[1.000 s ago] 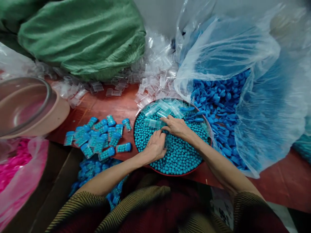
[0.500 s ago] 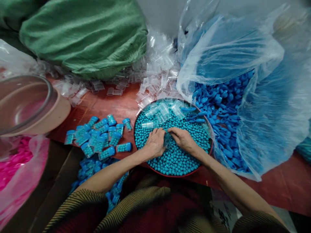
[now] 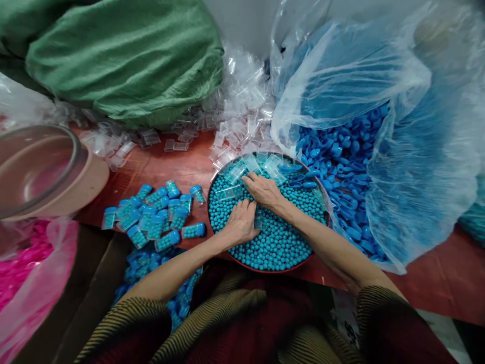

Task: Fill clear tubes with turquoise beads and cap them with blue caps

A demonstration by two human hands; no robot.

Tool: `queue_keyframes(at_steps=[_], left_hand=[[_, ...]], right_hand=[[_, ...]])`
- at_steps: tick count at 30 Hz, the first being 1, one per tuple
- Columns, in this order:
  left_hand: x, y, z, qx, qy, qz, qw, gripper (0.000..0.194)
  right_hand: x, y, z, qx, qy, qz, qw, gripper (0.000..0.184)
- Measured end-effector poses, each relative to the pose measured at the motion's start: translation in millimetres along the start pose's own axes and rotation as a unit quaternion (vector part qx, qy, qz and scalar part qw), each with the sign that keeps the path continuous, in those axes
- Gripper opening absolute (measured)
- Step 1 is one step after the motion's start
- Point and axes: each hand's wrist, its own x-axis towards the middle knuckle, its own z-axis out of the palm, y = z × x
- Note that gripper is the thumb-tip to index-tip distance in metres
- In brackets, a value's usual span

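Note:
A round red-rimmed tray full of turquoise beads lies before me. My left hand rests over the beads, its fingers closed around a small clear plastic tube, mostly hidden by the hand. Just above it, my right hand reaches across with fingers stretched out, fingertips close to loose clear tubes on the beads. Blue spoon-shaped caps lie at the tray's upper right. To the left of the tray sits a group of bead-filled tubes with blue caps.
A plastic bag spills blue caps on the right. Clear tubes are heaped behind the tray, beside a green cloth bundle. At left stand a pink basin and a bag of pink pieces. More blue-capped tubes lie below the table edge.
My right hand has moved left and away from me, from beside the held tube to the loose tubes. My left hand has stayed with its tube. The view has shifted slightly.

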Motion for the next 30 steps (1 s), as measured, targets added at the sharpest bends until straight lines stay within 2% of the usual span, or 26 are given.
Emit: queue_keyframes(at_steps=[2,5,9,12,15,18,21,23,24,27,30], left_hand=[[-2,-1,1.8,-0.002,0.021,0.011,1.000,0.050],[-1,-3,3.9,-0.009,0.047,0.045,0.998,0.053],[2,-6,7.9,-0.030,0.044,0.093,0.994,0.055],[5,-5,8.5,-0.036,0.035,0.094,0.994,0.059],[8,0,2.6,-0.027,0.011,0.068,0.997,0.055],[9,8,-6.4,-0.017,-0.021,0.046,0.999,0.072],[11,14,-12.1,-0.014,-0.047,0.031,0.998,0.088],[13,17,-12.7,-0.022,-0.063,0.020,0.998,0.085],[15,18,-12.3,-0.026,-0.067,0.014,0.997,0.082],[21,20,-9.4,-0.028,-0.061,0.005,0.998,0.070],[21,20,-8.3,-0.028,-0.019,0.004,0.999,0.061]], right_hand=[[-6,7,4,0.021,0.003,-0.008,1.000,0.030],[-30,17,7,0.047,0.005,-0.007,0.999,0.031],[-60,18,11,0.073,-0.026,-0.002,0.997,0.034],[-66,15,17,0.107,-0.027,0.000,0.994,0.036],[-67,17,21,0.155,-0.001,0.008,0.988,0.048],[-72,18,21,0.206,0.048,0.061,0.975,0.053],[-79,8,24,0.312,0.111,0.139,0.933,0.051],[-78,-5,28,0.368,0.131,0.148,0.909,0.057],[-76,-11,31,0.377,0.132,0.142,0.906,0.062],[-64,-23,35,0.367,0.123,0.127,0.913,0.070],[-64,-20,29,0.358,0.128,0.098,0.920,0.063]])
